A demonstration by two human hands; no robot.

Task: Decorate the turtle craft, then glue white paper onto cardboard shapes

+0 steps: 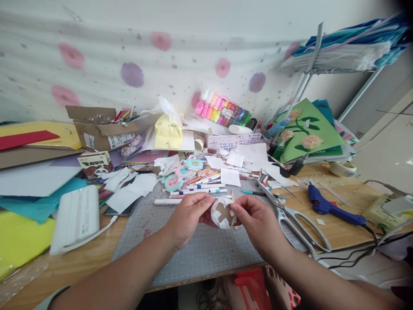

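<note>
Both hands hold a small round white paper piece (222, 214) with a brown cross-shaped patch on it, just above the grey cutting mat (180, 245). My left hand (189, 215) pinches its left edge with curled fingers. My right hand (254, 219) pinches its right edge. Several white marker pens (196, 191) lie on the mat just beyond the hands, next to round pastel paper cut-outs (174, 181).
Large scissors (293, 219) lie right of my right hand, a blue glue gun (332, 209) with a black cord beyond them. White paper scraps (129, 189), a cardboard box (100, 129), coloured sheets (19, 241), a white tool (77, 217) and green flower card (306, 133) crowd the wooden table.
</note>
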